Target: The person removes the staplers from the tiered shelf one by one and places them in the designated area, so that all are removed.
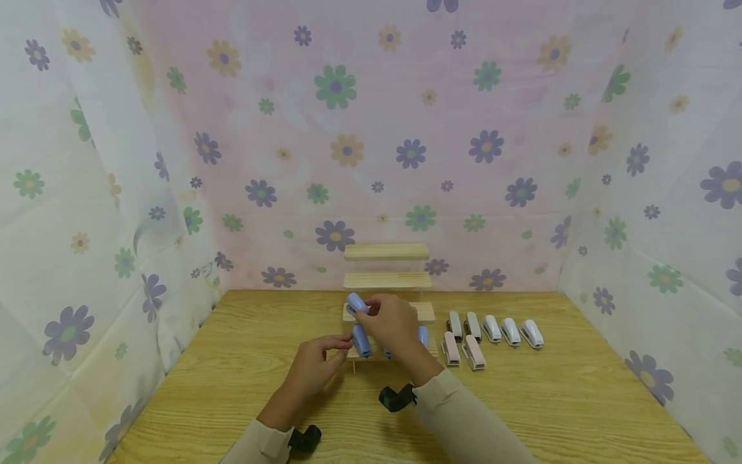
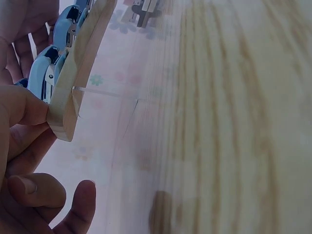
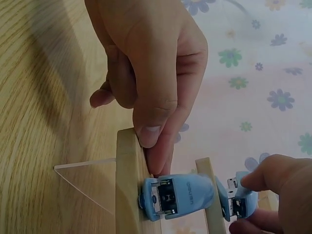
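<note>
The step in hand looked to be setting a blue stapler (image 1: 356, 301) at the left end of the second shelf (image 1: 426, 312) of the stepped wooden stand. The right hand (image 1: 394, 321) grasped it, thumb and fingers pinching its sides; whether its base touched the wood could not be told. The next move seemed to call for seating the base flat, turning the body in line with the row below, and only then loosening that pinch. The stapler stood tilted, its long axis slanting from back left to front right, with its dark and metal parts facing front left. Just in front of it, the leftmost shelved stapler (image 1: 361, 340) sat on the bottom shelf (image 2: 62, 119), its long axis running roughly front to back and its metal mouth towards the person. The left hand (image 1: 315, 364) had its fingertips at the left end of that shelf, close beside this stapler; whether they pinched the wood or merely rested there could not be told. Pink staplers (image 1: 450, 349) and white staplers (image 1: 491, 328) lay right of the stand on the tabletop (image 1: 522, 399).
</note>
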Available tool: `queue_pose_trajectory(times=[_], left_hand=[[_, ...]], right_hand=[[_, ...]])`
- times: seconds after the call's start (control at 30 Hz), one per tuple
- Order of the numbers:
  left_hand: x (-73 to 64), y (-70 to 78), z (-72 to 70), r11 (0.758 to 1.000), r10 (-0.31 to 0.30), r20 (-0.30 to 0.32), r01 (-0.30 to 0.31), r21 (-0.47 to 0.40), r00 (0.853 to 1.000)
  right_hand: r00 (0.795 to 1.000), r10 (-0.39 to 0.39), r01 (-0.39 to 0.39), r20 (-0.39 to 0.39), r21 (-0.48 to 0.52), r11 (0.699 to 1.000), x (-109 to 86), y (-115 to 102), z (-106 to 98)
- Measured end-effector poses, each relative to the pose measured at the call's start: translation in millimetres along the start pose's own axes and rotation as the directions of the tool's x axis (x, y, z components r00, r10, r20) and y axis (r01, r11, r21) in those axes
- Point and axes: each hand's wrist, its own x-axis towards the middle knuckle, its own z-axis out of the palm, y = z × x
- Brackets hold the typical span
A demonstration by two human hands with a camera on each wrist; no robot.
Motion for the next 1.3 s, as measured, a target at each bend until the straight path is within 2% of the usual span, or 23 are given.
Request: queue_pose_trajectory(times=[0.13, 0.3, 0.53, 0.8, 0.93, 1.13, 1.3], left_hand=[[-0.1, -0.3, -0.2, 1.0, 0.006, -0.001, -0.006, -0.003, 1.0], [-0.1, -0.8, 0.2, 1.0, 0.012, -0.003, -0.012, 0.0, 1.0], [0.0, -1.2, 0.4, 1.0, 0.01, -0.013, -0.01, -0.006, 1.0], [-1.3, -0.2, 0.9, 1.0, 0.016, -0.012, -0.017, -0.018, 1.0], [-1.2, -0.1, 0.7, 1.0, 0.026, -0.014, -0.026, -0.01, 1.0], [0.1, -0.8, 0.5, 1.0, 0.028, -0.01, -0.028, -0.005, 1.0], [-0.2, -0.2, -0.3, 1.0, 0.023, -0.006, -0.023, -0.013, 1.0]], right_hand=[[1.0, -0.012, 0.012, 0.019, -0.014, 1.0, 0.4, -2, 0], [1.0, 0.01, -0.01, 0.026, 0.006, 1.0, 0.8, -2, 3], [1.0, 0.009, -0.009, -0.004, 0.029, 1.0, 0.3, -2, 4], [0.997, -0.033, 0.04, -0.075, 0.088, 0.995, -5.5, 10, 5], [0.996, -0.025, 0.035, -0.085, 0.118, 0.992, -10.9, 15, -1], [0.989, -0.038, 0.056, -0.14, 0.127, 0.99, -18.4, 20, -13], [0.99, 0.005, 0.015, -0.144, 0.132, 0.991, -23.5, 25, -23]])
